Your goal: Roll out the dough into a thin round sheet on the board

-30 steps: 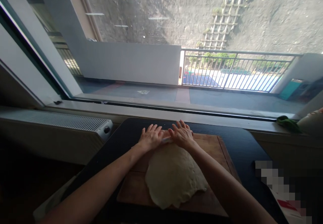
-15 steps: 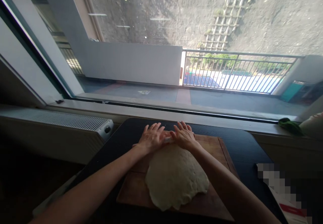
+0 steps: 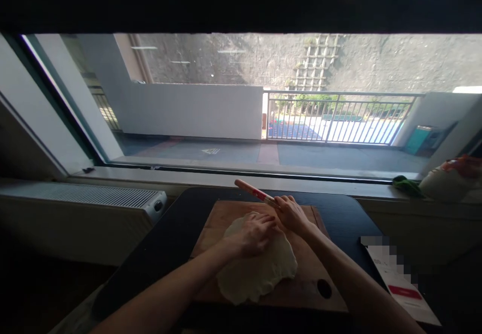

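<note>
A broad, uneven sheet of dough (image 3: pixel 259 273) lies on a wooden cutting board (image 3: pixel 301 294). My left hand (image 3: pixel 258 232) rests on the upper part of the dough, its fingers stretched across the surface. In my right hand (image 3: pixel 291 213) is one end of a rolling pin (image 3: pixel 254 191) with a red mark near its middle. The pin is raised at a slant, its free end pointing up and left beyond the board's far edge. My right palm and the pin's gripped end are hidden.
The board sits on a black table (image 3: pixel 150 253) below a window sill (image 3: pixel 211 178). A white radiator (image 3: pixel 83 218) stands at the left. On the table's right lies a pale packet (image 3: pixel 402 284) with a red band. A green cloth-like item (image 3: pixel 408 186) rests on the sill.
Both hands lay flat over the rolling pin at the dough's far edge. Now my right hand has lifted the pin at an angle, and my left hand has come back onto the dough.
</note>
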Available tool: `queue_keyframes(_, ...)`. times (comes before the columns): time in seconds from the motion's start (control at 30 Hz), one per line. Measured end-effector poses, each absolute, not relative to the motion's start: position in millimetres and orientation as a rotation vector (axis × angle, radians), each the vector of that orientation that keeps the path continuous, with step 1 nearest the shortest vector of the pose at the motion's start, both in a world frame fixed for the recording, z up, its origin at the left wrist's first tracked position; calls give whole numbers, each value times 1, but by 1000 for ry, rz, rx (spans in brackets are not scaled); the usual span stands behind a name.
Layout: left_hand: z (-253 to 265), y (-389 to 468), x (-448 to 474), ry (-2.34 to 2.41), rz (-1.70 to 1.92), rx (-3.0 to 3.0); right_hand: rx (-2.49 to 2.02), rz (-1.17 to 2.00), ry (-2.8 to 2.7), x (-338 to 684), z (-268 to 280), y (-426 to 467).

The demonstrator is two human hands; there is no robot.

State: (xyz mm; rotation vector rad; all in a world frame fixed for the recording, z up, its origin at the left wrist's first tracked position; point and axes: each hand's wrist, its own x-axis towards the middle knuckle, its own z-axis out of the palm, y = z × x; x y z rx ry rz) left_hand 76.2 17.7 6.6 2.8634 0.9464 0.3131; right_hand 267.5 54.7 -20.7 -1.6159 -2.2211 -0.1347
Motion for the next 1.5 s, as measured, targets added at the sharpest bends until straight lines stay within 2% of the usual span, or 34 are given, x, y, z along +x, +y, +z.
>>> queue_keyframes(0.3, 31, 52, 137, 834, -329, 2916, -1802, -310, -1995, 323, -41, -14)
queue_keyframes(0.67, 59, 50, 145, 740, -601, 2829, -1839, -367, -1874, 317, -48, -14)
queue_keyframes(0.97, 61, 50, 139, 737, -571, 2646, -1810, -328, -1871, 316, -47, -15)
queue_keyframes(1.1, 74, 70, 133, 789, -335, 2448, -1822, -309, -1881, 316, -47, -16)
queue_keyframes(1.23, 68, 92, 122, 1183, -39, 2440, -1872, -308, -1887, 317, -48, -15)
queue_keyframes(1.33, 43, 96, 101, 1563, -24, 2395, -1882, -321, -1886, 317, -49, -15)
queue_keyframes(1.5, 13, 93, 68, 1742, -8, 2218, -1877, -348, -1894, 318, -50, -15)
